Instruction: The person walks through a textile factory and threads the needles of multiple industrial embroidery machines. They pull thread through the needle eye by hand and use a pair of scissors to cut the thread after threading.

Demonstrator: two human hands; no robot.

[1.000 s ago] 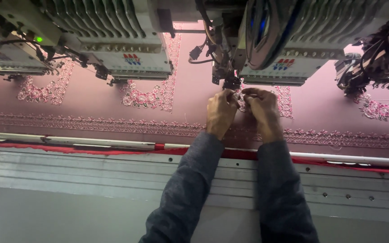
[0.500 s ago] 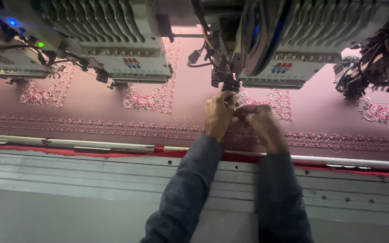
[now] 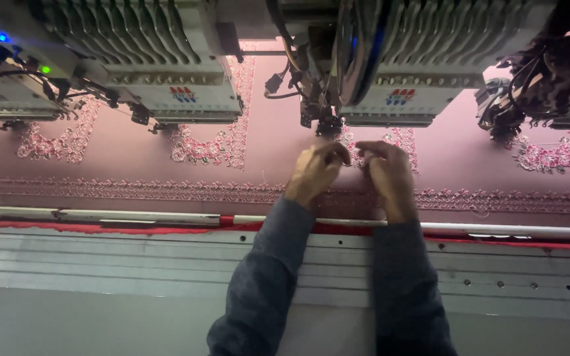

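Your left hand (image 3: 315,173) and right hand (image 3: 388,175) sit side by side on the pink fabric (image 3: 285,142), just near of the needle assembly (image 3: 328,122) that hangs from the middle embroidery head (image 3: 400,99). Both hands reach across the white frame rail (image 3: 133,216) and the grey metal bed (image 3: 100,264).

Left hand: fingers curled, tips drawn together toward the thumb at its far right edge, directly below the needle assembly. Whether they pinch a thread you cannot tell; anything between them is too fine to see.

Right hand: fingers bent, tips pointing left toward the left hand's fingertips. A narrow gap separates the two sets of fingertips. Again no held item can be made out.

The fabric lies flat beneath both hands, stretched left to right. An embroidered floral motif (image 3: 397,142) shows just far of your right hand's knuckles, partly covered by it. A stitched border band (image 3: 166,190) runs across the fabric and passes under both wrists.

A second embroidery head (image 3: 179,99) stands to the left, with its own motif (image 3: 216,145) below it. Dark grey sleeves (image 3: 265,277) cover both forearms.
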